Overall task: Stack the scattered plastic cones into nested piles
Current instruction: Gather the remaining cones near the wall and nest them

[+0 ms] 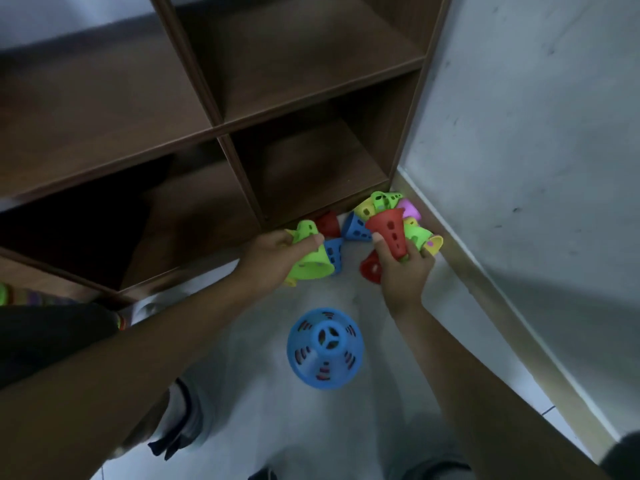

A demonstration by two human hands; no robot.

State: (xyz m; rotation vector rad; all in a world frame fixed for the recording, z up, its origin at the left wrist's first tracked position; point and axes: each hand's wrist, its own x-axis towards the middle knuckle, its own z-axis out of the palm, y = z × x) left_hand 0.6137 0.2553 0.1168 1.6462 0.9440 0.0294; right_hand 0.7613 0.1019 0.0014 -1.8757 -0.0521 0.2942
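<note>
My left hand (273, 258) grips a lime green cone (310, 258) just above the floor, thumb across its side. My right hand (403, 271) grips a red cone (389, 230), wide end tilted up and away. A blue cone pile (325, 348) stands upright on the floor between my forearms, with red showing through its holes. Loose cones lie in the corner: two blue ones (355, 228) (335, 254), two red ones (328, 224) (371, 268), green (384, 199), yellow (364, 208), pink (408, 207) and a green-yellow pair (424, 239).
A dark wooden shelf unit (221, 133) with open compartments stands on the left and ahead. A pale wall (536, 150) with a skirting strip runs along the right. The floor (398, 393) is light tile. Coloured objects (20, 294) show at the far left edge.
</note>
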